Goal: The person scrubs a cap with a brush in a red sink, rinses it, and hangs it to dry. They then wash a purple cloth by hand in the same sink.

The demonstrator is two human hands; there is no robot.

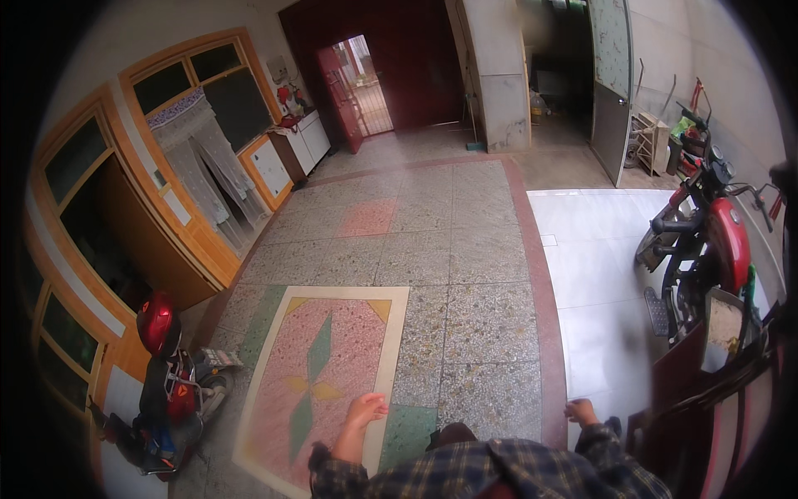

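Observation:
My left hand (369, 409) hangs in front of my body over the pink patterned panel (355, 337) of the terrazzo floor. Its fingers are curled, and whether anything small is between them cannot be made out. To the right, my right hand (581, 412) is loosely curled above the edge where the reddish floor border (548, 374) meets the white tiles (598, 349). No object shows clearly in it. Plaid sleeves cover both arms, and a dark shoe tip (458, 431) shows below my chest.
A red scooter (181, 399) with a top box stands at left beside wooden-framed doors (181, 206). At right stands a red motorcycle (726, 243). Ahead are a white cabinet (312, 140), a dark red gate (418, 68) with its small door ajar, and an open grey door (608, 125).

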